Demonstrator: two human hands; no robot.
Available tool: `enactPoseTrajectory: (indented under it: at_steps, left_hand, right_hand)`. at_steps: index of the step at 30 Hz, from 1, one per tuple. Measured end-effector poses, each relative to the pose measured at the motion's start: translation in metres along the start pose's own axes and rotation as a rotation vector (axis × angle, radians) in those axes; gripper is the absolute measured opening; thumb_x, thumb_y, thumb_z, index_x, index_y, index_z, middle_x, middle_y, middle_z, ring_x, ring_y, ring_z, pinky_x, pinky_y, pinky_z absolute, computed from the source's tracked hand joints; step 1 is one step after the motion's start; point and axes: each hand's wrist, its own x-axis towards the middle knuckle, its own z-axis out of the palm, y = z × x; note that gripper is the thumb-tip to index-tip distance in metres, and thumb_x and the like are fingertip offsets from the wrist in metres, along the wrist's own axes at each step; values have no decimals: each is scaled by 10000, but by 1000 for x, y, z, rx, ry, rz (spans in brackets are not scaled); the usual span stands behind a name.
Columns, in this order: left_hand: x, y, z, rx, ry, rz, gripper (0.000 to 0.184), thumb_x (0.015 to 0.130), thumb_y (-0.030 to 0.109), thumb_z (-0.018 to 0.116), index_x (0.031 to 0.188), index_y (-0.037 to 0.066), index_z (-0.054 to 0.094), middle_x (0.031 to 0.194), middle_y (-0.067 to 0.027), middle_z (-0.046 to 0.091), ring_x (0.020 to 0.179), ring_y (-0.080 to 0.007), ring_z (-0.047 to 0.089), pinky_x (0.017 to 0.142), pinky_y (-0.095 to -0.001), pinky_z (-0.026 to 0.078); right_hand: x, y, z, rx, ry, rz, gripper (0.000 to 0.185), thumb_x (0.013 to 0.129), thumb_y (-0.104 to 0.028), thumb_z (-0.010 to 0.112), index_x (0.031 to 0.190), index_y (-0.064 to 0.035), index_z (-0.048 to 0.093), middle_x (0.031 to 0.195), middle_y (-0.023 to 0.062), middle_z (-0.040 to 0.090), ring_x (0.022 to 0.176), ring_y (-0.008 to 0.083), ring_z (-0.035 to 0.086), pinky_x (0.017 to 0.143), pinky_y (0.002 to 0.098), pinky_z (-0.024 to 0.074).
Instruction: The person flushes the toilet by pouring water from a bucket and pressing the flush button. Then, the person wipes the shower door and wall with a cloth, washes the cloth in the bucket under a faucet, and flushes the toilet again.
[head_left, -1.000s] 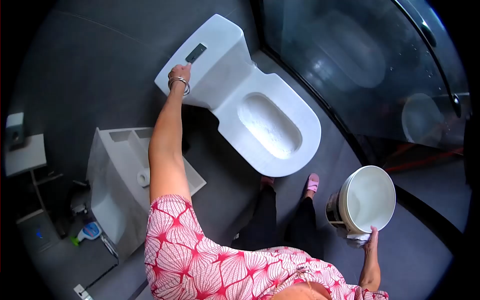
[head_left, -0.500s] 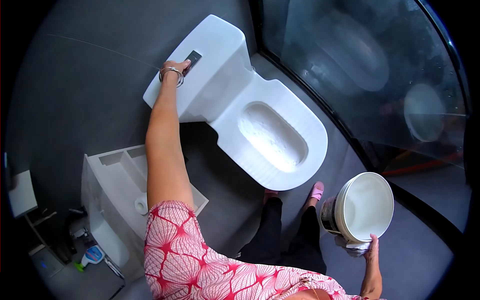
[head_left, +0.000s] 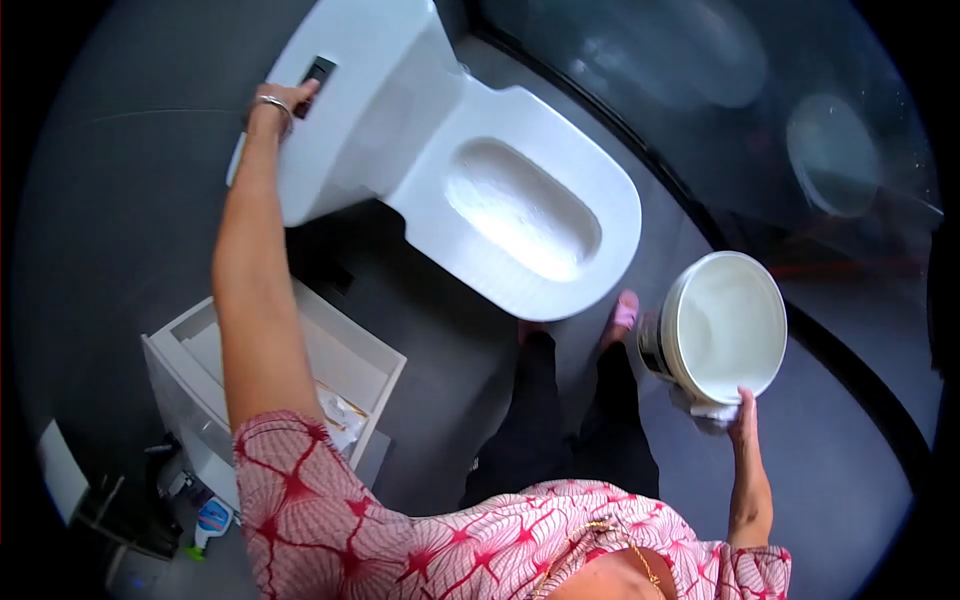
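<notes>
My left hand (head_left: 290,95) reaches to the top of the white toilet tank (head_left: 370,110), its fingers stretched onto the dark flush button plate (head_left: 318,72); it holds nothing. Below the tank, the toilet bowl (head_left: 525,215) is uncovered, with what looks like churned, whitish water inside. On the right, my right hand (head_left: 745,412) grips a white bucket (head_left: 733,325) at its rim, thumb over the edge. The bucket tilts toward me and its pale inside shows. A crumpled white cloth (head_left: 705,408) is under the bucket rim beside my right hand.
A pulled-out drawer (head_left: 375,350) with a white packet (head_left: 342,418) in it is at lower left. A blue and white spray bottle (head_left: 210,522) is on the floor beyond it. A dark-framed glass partition (head_left: 650,150) runs along the right. My pink slippers (head_left: 625,310) are below the bowl.
My view has shifted, so the toilet and bucket appear higher and the toilet further left. My left hand stays at the flush plate and my right hand keeps the bucket.
</notes>
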Motion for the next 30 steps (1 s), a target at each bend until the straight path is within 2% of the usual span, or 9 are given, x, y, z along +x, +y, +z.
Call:
enactPoseTrajectory:
  at_steps: [7, 12, 15, 17, 19, 21, 23, 25, 30]
  left_hand:
    - [12, 0, -6, 253, 42, 65, 483, 686, 548, 580, 700, 73, 665, 696, -71, 608, 615, -187, 554, 638, -340, 424]
    - [36, -9, -4, 293, 68, -3, 646, 676, 616, 517, 901, 22, 634, 937, -164, 601, 900, -298, 568, 793, -388, 412]
    - [50, -35, -14, -288, 179, -131, 778, 609, 603, 606, 955, -93, 571, 910, -190, 594, 851, -255, 559, 767, -348, 410]
    - [23, -26, -58, 45, 360, 9, 757, 659, 621, 543, 913, -91, 587, 843, -172, 600, 744, -266, 567, 672, -378, 437]
    - [-27, -17, -69, -4, 418, -13, 710, 708, 649, 451, 831, -33, 606, 753, -140, 583, 703, -213, 553, 655, -348, 431]
    - [-92, -7, -60, -535, 418, -110, 514, 749, 563, 495, 621, 66, 527, 564, -52, 503, 522, -139, 489, 482, -281, 388]
    - [-170, 7, -13, -681, 260, -63, 475, 781, 517, 481, 502, 142, 396, 434, 15, 360, 373, -76, 344, 349, -226, 259]
    - [-247, 15, 66, -939, 12, -167, 438, 826, 445, 454, 515, 140, 404, 436, 15, 365, 372, -84, 363, 358, -236, 294]
    - [-436, 4, 193, -678, -574, -370, 496, 803, 490, 460, 526, 78, 439, 445, -21, 438, 362, -112, 418, 371, -248, 335]
  right_hand:
    - [4, -6, 21, -10, 90, 33, 548, 732, -315, 531, 1137, 30, 400, 1070, 151, 511, 971, 257, 513, 846, 362, 414]
    - [4, -5, 22, -36, 37, -15, 539, 734, -320, 525, 1107, 57, 430, 1069, 160, 508, 971, 245, 503, 844, 335, 392]
    - [-6, -11, 23, -10, 39, -33, 539, 733, -315, 530, 1103, 64, 429, 1072, 172, 507, 965, 259, 511, 847, 346, 402]
    - [-17, -18, 18, 36, -17, 22, 528, 731, -304, 553, 1110, 39, 423, 1079, 160, 505, 976, 264, 501, 866, 367, 394]
    - [-8, -11, 2, 30, 56, 1, 531, 713, -308, 577, 1105, 20, 431, 1071, 161, 507, 956, 267, 502, 864, 372, 393]
    - [-4, -7, -12, 96, 57, 19, 507, 720, -259, 550, 1109, 40, 424, 1057, 169, 515, 953, 276, 516, 849, 364, 408]
    - [-10, -2, -20, 121, 55, 15, 504, 716, -254, 557, 1104, 40, 428, 1057, 168, 516, 954, 275, 515, 850, 364, 407]
    - [-9, -1, -32, 138, 50, -4, 502, 711, -249, 564, 1100, 40, 431, 1057, 166, 518, 955, 275, 514, 851, 364, 405]
    - [7, 22, -68, 173, 28, -34, 499, 698, -271, 580, 1084, 20, 453, 1038, 163, 538, 943, 292, 521, 849, 395, 408]
